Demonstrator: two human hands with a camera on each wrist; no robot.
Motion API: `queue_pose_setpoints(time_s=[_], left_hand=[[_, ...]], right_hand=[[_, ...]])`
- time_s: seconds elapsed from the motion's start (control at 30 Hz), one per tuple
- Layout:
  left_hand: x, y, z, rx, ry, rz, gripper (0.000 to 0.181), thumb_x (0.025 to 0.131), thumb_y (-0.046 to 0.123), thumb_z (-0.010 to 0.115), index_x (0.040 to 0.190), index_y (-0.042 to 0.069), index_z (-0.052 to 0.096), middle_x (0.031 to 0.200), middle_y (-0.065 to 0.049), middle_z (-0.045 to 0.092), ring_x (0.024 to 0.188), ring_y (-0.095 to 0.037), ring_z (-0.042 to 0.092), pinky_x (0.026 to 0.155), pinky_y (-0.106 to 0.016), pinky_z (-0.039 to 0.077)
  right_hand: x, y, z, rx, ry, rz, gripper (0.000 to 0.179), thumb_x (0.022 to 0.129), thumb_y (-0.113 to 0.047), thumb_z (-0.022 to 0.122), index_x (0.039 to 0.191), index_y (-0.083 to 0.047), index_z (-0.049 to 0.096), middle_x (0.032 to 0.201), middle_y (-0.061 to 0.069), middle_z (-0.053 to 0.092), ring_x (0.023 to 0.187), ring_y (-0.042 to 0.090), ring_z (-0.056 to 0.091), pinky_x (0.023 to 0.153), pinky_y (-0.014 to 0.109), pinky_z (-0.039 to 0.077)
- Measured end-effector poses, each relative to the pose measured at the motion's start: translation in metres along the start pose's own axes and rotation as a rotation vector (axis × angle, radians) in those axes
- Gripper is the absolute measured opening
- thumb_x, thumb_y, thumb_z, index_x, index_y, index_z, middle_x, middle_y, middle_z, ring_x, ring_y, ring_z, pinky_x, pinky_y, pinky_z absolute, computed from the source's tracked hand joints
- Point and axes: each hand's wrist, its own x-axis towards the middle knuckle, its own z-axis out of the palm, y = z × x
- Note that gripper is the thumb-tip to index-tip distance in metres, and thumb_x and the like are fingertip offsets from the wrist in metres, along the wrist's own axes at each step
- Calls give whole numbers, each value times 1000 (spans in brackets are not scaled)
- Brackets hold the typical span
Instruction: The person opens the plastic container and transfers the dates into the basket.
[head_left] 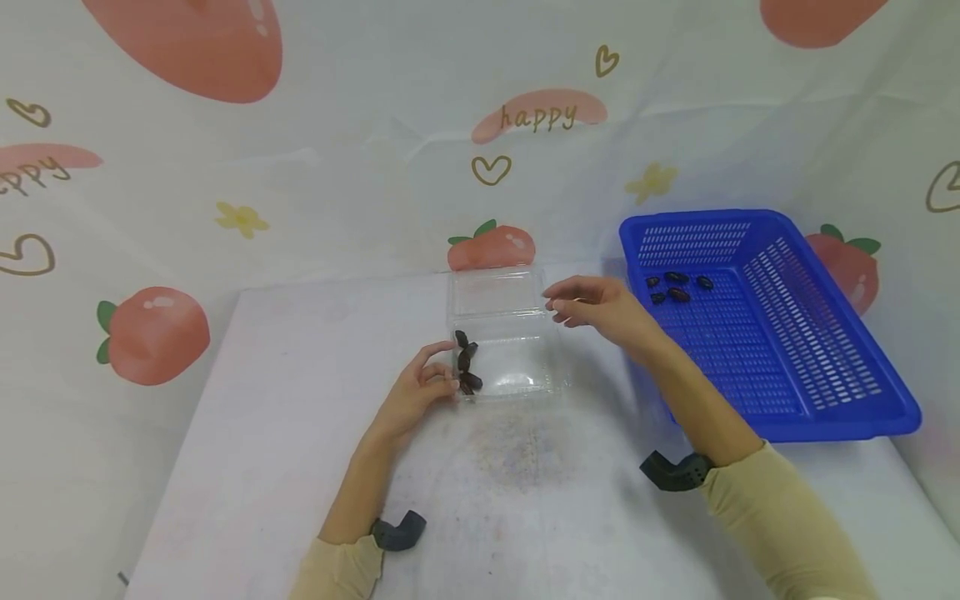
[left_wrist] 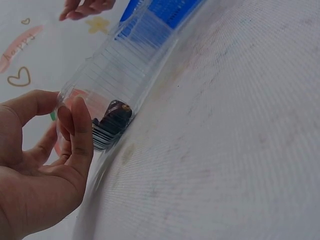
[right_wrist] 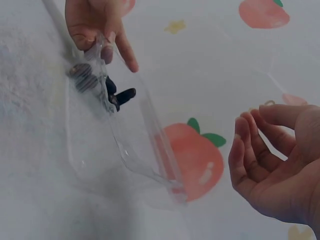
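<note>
A clear plastic clamshell box (head_left: 517, 367) stands on the table with its lid (head_left: 497, 294) folded back toward the wall. Several dark brown dates (head_left: 466, 360) lie in a row along its left side. My left hand (head_left: 411, 398) grips the box's left wall, its thumb and fingers at the rim beside the dates. Over by the lid's right edge, my right hand (head_left: 600, 310) is raised with loosely bent fingers. In the right wrist view the right hand (right_wrist: 275, 165) has fingertips close to the thumb, holds nothing, and stands apart from the box.
A blue perforated basket (head_left: 757, 429) stands at the right, close to my right forearm, with several more dates (head_left: 678, 294) in its far left corner. Behind the white table (head_left: 300, 417) hangs a printed cloth (head_left: 360, 167). Faint stains (head_left: 525, 454) mark the tabletop in front of the box.
</note>
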Motion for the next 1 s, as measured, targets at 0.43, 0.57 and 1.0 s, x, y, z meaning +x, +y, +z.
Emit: queue_pose_setpoints(time_s=[0.43, 0.57, 1.0], left_hand=[[-1, 1, 0, 15, 4, -1, 61, 82, 2, 64, 135, 14, 38, 83, -6, 49, 71, -22, 57, 73, -35, 51], [-3, 7, 3, 9, 3, -17, 60, 83, -2, 61, 136, 13, 36, 83, -8, 49, 71, -22, 57, 74, -35, 51], [0, 2, 1, -7, 17, -35, 60, 83, 0, 62, 136, 15, 38, 84, -9, 49, 71, -22, 57, 75, -35, 51]], right_hand=[[5, 7, 35, 5, -32, 33, 28, 86, -26, 63, 110, -11, 63, 102, 8, 63, 92, 25, 60, 83, 43, 48], [7, 12, 46, 21, -54, 47, 26, 86, -23, 63, 109, -10, 64, 104, 9, 63, 91, 27, 61, 82, 40, 49], [27, 37, 77, -2, -102, 67, 29, 83, -14, 67, 110, -4, 63, 97, 9, 63, 88, 23, 61, 78, 35, 51]])
